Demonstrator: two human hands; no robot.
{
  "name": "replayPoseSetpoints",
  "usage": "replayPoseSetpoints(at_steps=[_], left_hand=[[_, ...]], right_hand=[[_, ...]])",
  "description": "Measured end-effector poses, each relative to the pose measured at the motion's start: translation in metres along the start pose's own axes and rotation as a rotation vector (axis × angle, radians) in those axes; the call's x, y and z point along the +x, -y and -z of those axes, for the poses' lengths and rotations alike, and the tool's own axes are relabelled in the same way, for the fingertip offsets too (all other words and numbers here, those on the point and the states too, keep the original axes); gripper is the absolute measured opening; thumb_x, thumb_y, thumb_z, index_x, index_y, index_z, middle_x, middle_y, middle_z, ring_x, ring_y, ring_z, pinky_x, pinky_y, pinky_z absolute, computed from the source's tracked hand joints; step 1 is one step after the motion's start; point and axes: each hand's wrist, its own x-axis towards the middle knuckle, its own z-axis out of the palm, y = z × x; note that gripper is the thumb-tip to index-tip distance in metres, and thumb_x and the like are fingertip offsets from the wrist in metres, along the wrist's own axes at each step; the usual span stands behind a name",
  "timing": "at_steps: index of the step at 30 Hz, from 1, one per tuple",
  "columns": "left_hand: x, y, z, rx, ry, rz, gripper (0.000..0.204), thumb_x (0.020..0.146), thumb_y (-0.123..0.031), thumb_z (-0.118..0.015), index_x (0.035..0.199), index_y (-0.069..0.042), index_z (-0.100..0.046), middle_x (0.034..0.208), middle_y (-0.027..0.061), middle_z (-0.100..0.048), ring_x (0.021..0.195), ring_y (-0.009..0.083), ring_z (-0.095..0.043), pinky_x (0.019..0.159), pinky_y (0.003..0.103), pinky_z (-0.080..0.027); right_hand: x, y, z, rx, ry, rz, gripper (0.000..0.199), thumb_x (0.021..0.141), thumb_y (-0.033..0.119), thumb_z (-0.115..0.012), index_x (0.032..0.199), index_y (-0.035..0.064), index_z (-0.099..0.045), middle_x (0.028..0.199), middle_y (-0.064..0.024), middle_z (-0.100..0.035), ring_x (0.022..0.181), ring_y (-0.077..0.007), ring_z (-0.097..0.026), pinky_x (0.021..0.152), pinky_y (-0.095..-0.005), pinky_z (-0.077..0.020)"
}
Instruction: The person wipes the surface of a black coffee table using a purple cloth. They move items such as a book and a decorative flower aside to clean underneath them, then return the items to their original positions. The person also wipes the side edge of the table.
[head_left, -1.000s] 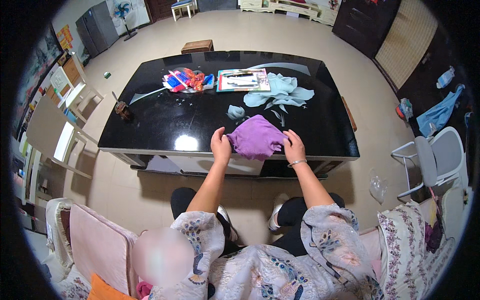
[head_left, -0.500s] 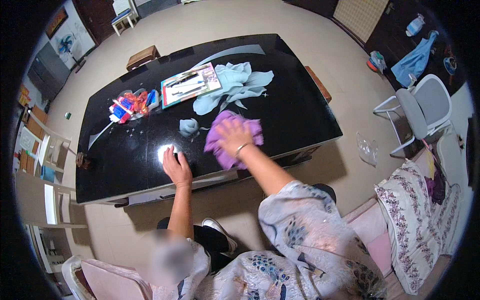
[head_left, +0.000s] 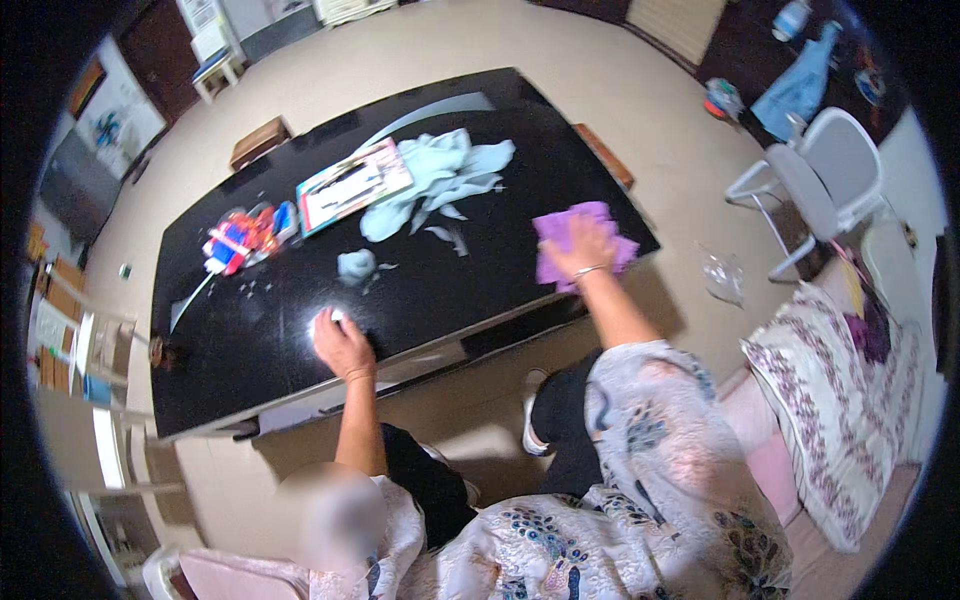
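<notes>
A crumpled purple cloth (head_left: 556, 246) lies on the right end of the glossy black table (head_left: 480, 290), near its front edge. My right hand (head_left: 590, 250) presses down on it and holds it against the surface, a thin bangle at the wrist. Farther left, my left hand (head_left: 344, 346) rests by the front edge with nothing visibly held. Its fingers are slightly bent and apart, beside a bright glare on the tabletop. Pale blue-grey flower patterns (head_left: 440, 180) decorate the table.
A book (head_left: 320, 207) with pens on it lies mid-table. Left of it sits a heap of red and blue small packets (head_left: 245, 238). A small brown object (head_left: 160, 350) stands at the left end. Wooden stools (head_left: 260, 143), a grey chair (head_left: 825, 175) and a clear plastic bag (head_left: 722, 277) are around.
My right hand has slid the purple cloth to the right, from the table's middle to its right end, and the cloth looks flatter. My left hand stays near the same spot. The view has shifted slightly.
</notes>
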Motion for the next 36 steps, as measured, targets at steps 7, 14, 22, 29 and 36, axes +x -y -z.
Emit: replayPoseSetpoints(at_steps=[7,14,22,29,36], left_hand=[[-0.004,0.006,-0.007,0.021,0.008,-0.022,0.034,0.092,-0.025,-0.055,0.116,-0.001,-0.059,0.118,0.0171,-0.061,0.111,0.0339,-0.055,0.097,0.043,-0.041],[-0.001,0.008,0.001,0.066,0.118,0.072,0.039,0.091,-0.030,-0.057,0.119,-0.003,-0.057,0.124,0.0159,-0.057,0.120,0.0327,-0.050,0.102,0.044,-0.036],[0.002,-0.004,0.003,0.129,0.124,0.053,0.045,0.088,-0.032,-0.060,0.121,-0.003,-0.055,0.125,0.0168,-0.056,0.125,0.0335,-0.047,0.105,0.046,-0.034],[-0.009,-0.013,0.001,0.155,0.153,0.056,0.040,0.088,-0.027,-0.059,0.120,-0.003,-0.056,0.126,0.0157,-0.056,0.123,0.0334,-0.048,0.104,0.045,-0.034],[0.000,-0.021,0.010,0.120,0.185,0.081,0.039,0.087,-0.026,-0.061,0.119,-0.004,-0.057,0.125,0.0149,-0.056,0.124,0.0319,-0.047,0.103,0.045,-0.033]], right_hand=[[-0.053,-0.018,-0.014,0.070,0.057,0.329,0.063,0.096,0.048,-0.039,0.151,0.0229,-0.024,0.159,-0.0053,-0.018,0.145,-0.0303,-0.016,0.117,-0.0496,-0.0107],[0.006,-0.099,-0.012,-0.009,0.012,0.174,0.061,0.097,0.044,-0.038,0.152,0.0235,-0.021,0.159,-0.0083,-0.016,0.145,-0.0333,-0.016,0.115,-0.0536,-0.0142],[0.052,-0.098,-0.005,-0.053,0.019,0.109,0.063,0.096,0.049,-0.037,0.152,0.0276,-0.019,0.159,-0.0034,-0.015,0.145,-0.0303,-0.016,0.116,-0.0526,-0.0123],[0.117,-0.067,-0.003,-0.072,0.053,0.071,0.064,0.096,0.050,-0.037,0.152,0.0293,-0.017,0.160,-0.0036,-0.012,0.146,-0.0303,-0.014,0.116,-0.0526,-0.0118],[0.200,0.026,-0.002,-0.050,0.072,0.072,0.063,0.096,0.052,-0.036,0.152,0.0321,-0.016,0.161,-0.0021,-0.008,0.147,-0.0299,-0.012,0.116,-0.0532,-0.0101]])
